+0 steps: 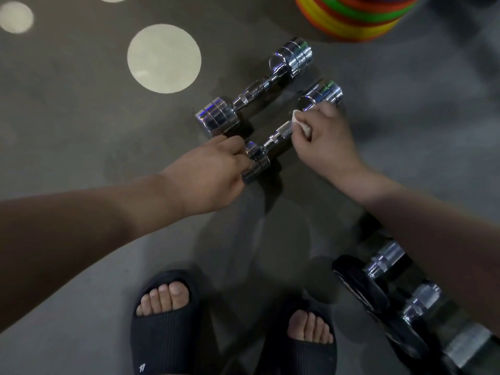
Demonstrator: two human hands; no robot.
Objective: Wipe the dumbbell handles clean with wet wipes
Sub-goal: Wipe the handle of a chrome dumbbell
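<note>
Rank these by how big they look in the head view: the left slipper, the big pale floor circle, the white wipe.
1. Left slipper, though nearest the camera.
2. Big pale floor circle.
3. White wipe, mostly hidden in the right hand.

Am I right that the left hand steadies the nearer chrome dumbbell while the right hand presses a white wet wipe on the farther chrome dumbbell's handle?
No: in the head view the right hand holds the white wet wipe on the handle of the nearer chrome dumbbell, the one the left hand steadies; the farther chrome dumbbell lies untouched.
</note>
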